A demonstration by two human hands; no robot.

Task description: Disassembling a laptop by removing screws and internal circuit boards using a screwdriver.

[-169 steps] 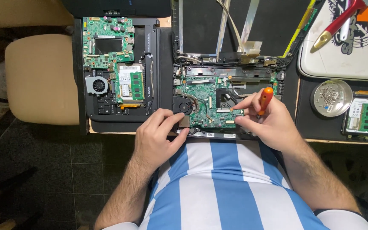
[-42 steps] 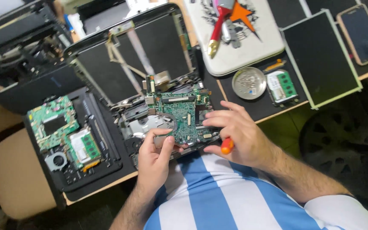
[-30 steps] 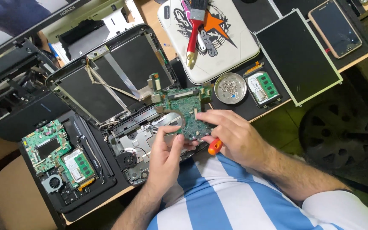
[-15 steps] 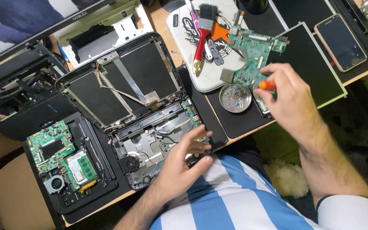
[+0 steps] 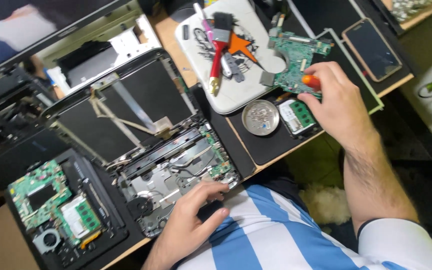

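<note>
My right hand (image 5: pixel 337 102) grips a green circuit board (image 5: pixel 296 57) and an orange-handled screwdriver (image 5: pixel 310 81), with the board held over the right side of the desk beside a white laptop lid (image 5: pixel 236 92). My left hand (image 5: pixel 191 222) rests on the front edge of the opened laptop base (image 5: pixel 176 170), whose board bay shows bare metal, cables and a small fan. The laptop's screen frame (image 5: pixel 121 107) lies open behind it.
A second opened laptop with a green board (image 5: pixel 51 205) sits at the left. A round metal dish of screws (image 5: pixel 260 117) and a memory module (image 5: pixel 298 116) lie on a black mat. A red-handled brush (image 5: pixel 218 55) lies on the white lid. A phone (image 5: pixel 372 49) is far right.
The green board has come out of the laptop base and my right hand has carried it up and right, farther over the lid area. My left hand stays on the base's front edge.
</note>
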